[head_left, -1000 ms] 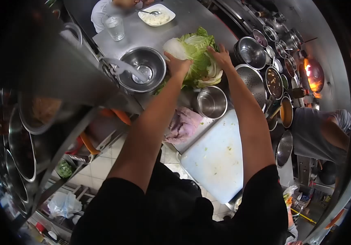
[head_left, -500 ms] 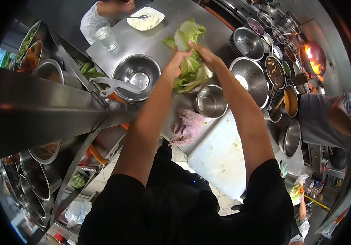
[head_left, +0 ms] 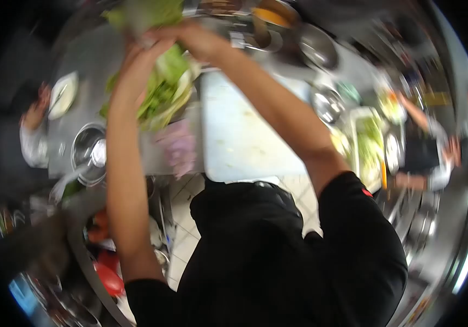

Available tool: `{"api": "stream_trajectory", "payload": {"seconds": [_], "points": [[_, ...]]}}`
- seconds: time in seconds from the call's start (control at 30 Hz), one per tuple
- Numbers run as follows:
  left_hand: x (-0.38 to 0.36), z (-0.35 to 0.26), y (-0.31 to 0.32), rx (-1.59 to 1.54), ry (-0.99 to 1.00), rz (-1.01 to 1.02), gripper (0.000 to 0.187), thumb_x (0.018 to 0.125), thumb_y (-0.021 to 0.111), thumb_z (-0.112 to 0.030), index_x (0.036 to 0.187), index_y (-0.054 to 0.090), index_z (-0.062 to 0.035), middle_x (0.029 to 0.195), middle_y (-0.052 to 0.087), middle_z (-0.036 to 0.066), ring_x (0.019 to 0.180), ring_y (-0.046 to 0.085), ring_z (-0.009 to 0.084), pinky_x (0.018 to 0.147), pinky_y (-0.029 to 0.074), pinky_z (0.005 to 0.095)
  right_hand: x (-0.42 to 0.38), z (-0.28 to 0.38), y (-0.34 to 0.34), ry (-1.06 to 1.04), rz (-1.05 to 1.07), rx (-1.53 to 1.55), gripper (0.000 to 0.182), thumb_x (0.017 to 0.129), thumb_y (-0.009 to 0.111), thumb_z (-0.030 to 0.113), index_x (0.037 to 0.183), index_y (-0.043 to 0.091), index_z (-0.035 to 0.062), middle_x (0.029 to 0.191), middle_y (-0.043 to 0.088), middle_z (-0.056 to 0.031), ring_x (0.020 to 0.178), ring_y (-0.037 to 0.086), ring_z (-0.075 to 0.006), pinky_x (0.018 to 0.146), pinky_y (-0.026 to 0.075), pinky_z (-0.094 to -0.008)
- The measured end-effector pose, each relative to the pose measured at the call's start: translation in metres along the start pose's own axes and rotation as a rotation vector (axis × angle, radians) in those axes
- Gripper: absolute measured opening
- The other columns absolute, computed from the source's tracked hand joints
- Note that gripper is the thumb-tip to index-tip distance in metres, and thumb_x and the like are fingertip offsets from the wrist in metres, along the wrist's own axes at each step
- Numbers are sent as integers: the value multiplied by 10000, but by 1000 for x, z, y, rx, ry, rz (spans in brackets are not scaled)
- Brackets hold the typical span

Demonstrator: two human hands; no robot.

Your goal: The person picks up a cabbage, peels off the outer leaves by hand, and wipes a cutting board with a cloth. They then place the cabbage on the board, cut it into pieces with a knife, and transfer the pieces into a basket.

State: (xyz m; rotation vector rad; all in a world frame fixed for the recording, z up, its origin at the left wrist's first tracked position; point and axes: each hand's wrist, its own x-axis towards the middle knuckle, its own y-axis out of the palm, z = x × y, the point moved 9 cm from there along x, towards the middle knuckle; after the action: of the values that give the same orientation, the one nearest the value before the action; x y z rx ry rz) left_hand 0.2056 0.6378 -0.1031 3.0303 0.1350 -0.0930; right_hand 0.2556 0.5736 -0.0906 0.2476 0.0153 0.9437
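Note:
A napa cabbage [head_left: 164, 101], green and leafy with a pale stem, is held out at the upper left, partly smeared by motion. My left hand [head_left: 137, 61] is closed around its middle. Beside it, my right hand [head_left: 193, 41] grips the same cabbage from the right, the fingers blurred. Under the cabbage's lower leaves lies a pink cloth [head_left: 178, 148] on the steel counter. To the right, between my forearms, is a white cutting board [head_left: 250, 128] with small green scraps on it.
A steel bowl [head_left: 77, 151] with a white-handled tool over it stands left. A white dish [head_left: 64, 95] lies near a person's hand [head_left: 42, 98]. At right are a tray of greens [head_left: 369, 144], a metal bowl [head_left: 327, 104] and another person's arm [head_left: 414, 111].
My view has swung to the right, so the cutting board sits centrally. Both hands still hold the cabbage, now at the view's upper left. The co-worker and greens at right have come closer into view.

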Motion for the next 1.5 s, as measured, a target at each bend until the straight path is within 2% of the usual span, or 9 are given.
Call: {"api": "stream_trajectory", "payload": {"seconds": [0.27,0.37,0.43,0.63,0.9,1.1,1.23,1.37,1.5], "points": [[-86,79,280,29,-463,597,1141,783,694,-291,1399,-228,-21,1487,60,264,1375,167,295,1102,156,366,-334,-52,-136,24,-853,267,352,811,599,154,1105,510,-18,961,588,-114,848,602,-206,791,522,-346],[-111,82,376,159,-385,885,1069,792,688,-305,1432,-111,6,1479,130,256,1377,163,294,1093,176,370,-464,-25,-156,-19,-1180,144,398,833,566,258,1076,576,-57,1006,627,-140,897,613,-196,792,495,-318],[-146,50,413,317,-463,999,970,823,646,-341,1464,-24,-60,1475,206,217,1339,272,280,991,343,383,-529,-31,-153,-105,-1263,272,452,818,575,271,1132,547,-51,1068,616,-145,948,612,-207,841,485,-323],[-174,41,530,208,-271,1076,599,884,522,-288,1386,328,-24,1348,439,181,1161,513,266,846,483,383,-702,10,-144,-171,-1346,525,479,799,573,187,1180,472,-85,1071,608,-183,912,637,-246,821,520,-338],[-135,276,433,204,-712,363,358,918,497,-260,1135,473,24,1064,599,214,858,657,284,661,551,374,-853,55,-155,-245,-1554,583,438,798,579,180,1136,492,-86,983,622,-176,848,649,-240,779,541,-330],[-132,315,451,-90,-706,155,348,918,498,-202,1143,433,55,1005,600,209,848,660,315,655,552,333,-901,99,-215,-261,-1560,542,459,787,577,171,1147,480,-98,1000,620,-198,837,657,-255,757,559,-328],[-111,330,447,494,-152,338,286,864,511,-93,1140,473,-29,1034,588,141,907,626,296,734,522,407,-942,113,-258,-281,-1581,553,470,794,562,171,1161,470,-108,1008,622,-220,839,659,-269,756,561,-351],[-123,333,439,-196,-539,28,390,816,527,-38,1198,471,-87,1129,556,80,998,566,234,827,472,420,-988,139,-291,-380,-1705,547,470,791,553,162,1161,466,-115,1008,622,-216,842,656,-276,764,559,-357],[-143,343,398,-210,-541,-160,378,832,552,-68,1203,479,-89,1140,565,74,992,571,207,834,473,379,-1029,164,-329,-402,-1678,607,416,806,541,203,1112,545,-79,993,631,-183,845,647,-256,762,541,-337]]}}
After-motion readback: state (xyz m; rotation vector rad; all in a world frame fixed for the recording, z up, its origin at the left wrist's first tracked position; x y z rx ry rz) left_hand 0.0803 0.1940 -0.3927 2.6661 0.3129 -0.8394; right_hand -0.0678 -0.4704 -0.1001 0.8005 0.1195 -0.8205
